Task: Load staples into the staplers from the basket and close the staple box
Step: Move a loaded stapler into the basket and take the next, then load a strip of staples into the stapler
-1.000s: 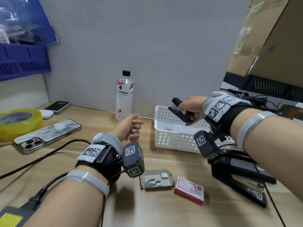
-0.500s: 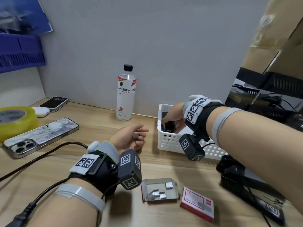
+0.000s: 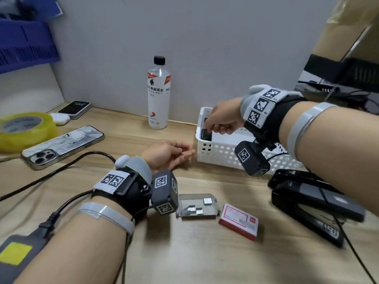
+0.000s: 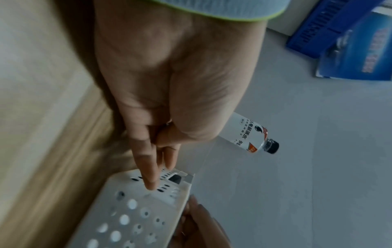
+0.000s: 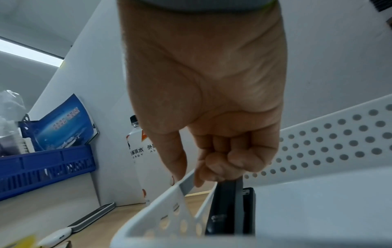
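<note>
The bottle (image 3: pixel 159 93), upper centre of the head view, carries "电解质水" over "ENERGY"; the red staple box (image 3: pixel 239 221) bears print seemingly too blurred to read.

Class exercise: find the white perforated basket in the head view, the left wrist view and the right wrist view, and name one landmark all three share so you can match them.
Head: white perforated basket at centre right on the desk, the right hand reaching into it.
Left wrist: basket at the bottom centre, by the fingertips of the left hand.
Right wrist: basket across the bottom and right, beneath the hand.
Shared landmark: the water bottle against the wall.
</note>
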Action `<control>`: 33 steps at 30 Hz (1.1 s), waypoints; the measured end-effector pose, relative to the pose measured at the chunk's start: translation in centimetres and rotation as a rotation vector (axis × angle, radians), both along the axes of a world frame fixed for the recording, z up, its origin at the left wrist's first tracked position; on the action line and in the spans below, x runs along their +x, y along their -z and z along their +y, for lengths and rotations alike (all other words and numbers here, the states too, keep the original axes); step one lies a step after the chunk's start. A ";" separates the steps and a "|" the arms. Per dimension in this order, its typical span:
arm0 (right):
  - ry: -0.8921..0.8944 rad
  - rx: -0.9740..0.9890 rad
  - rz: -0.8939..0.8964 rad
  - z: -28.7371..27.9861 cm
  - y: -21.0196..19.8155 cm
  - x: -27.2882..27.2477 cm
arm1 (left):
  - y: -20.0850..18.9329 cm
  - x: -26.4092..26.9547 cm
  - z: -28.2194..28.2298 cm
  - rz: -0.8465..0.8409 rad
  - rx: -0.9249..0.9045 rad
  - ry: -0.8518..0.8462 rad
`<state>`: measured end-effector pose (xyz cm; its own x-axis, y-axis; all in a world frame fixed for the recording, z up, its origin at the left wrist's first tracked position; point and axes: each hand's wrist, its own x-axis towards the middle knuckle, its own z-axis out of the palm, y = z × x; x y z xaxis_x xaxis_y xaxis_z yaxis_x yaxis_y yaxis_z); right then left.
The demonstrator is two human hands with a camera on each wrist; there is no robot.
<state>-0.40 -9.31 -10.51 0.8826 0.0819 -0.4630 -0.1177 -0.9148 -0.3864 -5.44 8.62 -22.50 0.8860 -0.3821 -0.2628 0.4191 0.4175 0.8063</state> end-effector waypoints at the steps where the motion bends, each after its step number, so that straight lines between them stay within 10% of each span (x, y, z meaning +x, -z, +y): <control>1: -0.030 0.019 -0.061 -0.3 0.0 -1.0 | 0.0 -0.2 0.0 -0.009 0.004 0.020; 5: -0.099 0.023 -0.127 -2.8 -0.3 -7.5 | 0.0 -2.5 -1.4 -0.043 0.041 0.075; 11: -0.230 -0.657 -0.147 -9.3 -0.1 -17.6 | -0.2 -9.1 -5.7 -0.141 0.117 0.198; 17: -0.180 -0.758 -0.241 -11.4 1.0 -18.9 | 0.0 -10.1 -8.0 -0.169 0.182 0.332; 26: -0.231 -0.016 -0.503 -7.5 3.3 -15.0 | -1.2 -6.1 -3.9 -0.117 0.280 0.179; 33: 0.029 0.382 -0.438 -11.2 6.9 -15.9 | -1.3 -7.2 -3.6 -0.504 0.656 0.174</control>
